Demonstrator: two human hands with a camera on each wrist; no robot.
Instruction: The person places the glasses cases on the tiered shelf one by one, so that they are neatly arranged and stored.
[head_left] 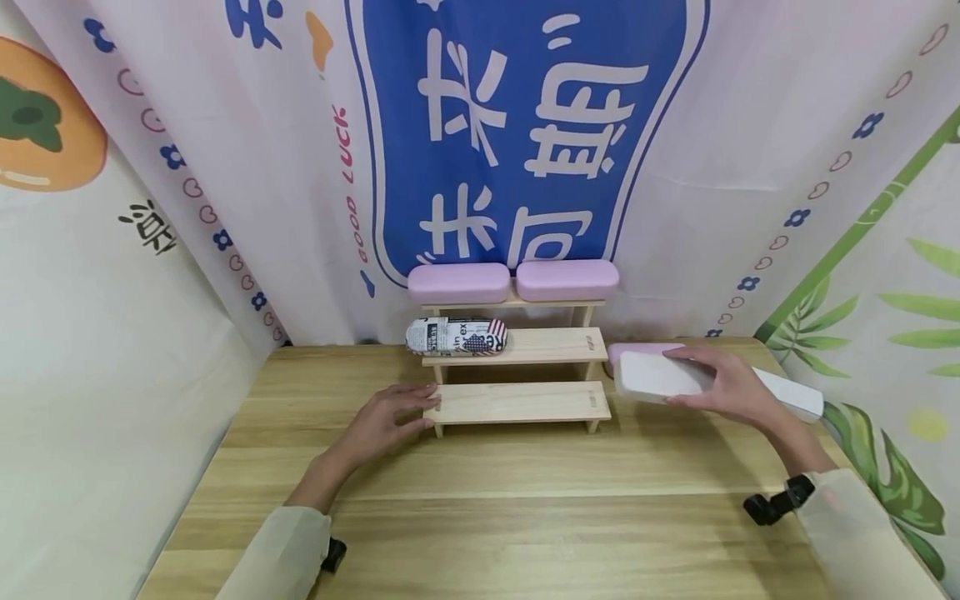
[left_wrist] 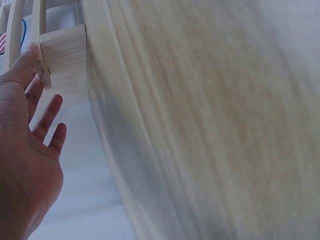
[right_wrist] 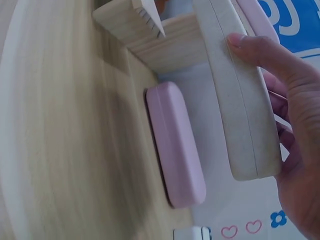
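Head cam: left hand [head_left: 393,417] is pinching the end of a pale wooden three-tier rack [head_left: 517,404], right hand [head_left: 723,385] has a white oblong case [head_left: 652,375] gripped. Left wrist: other fingers are kinda loose. Right wrist: smooth lavender oblong case [right_wrist: 177,145] sits on the desk [right_wrist: 75,150] near that hand.

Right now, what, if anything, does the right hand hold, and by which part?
The right hand holds a white case by its long sides, thumb on one, fingers on the other.
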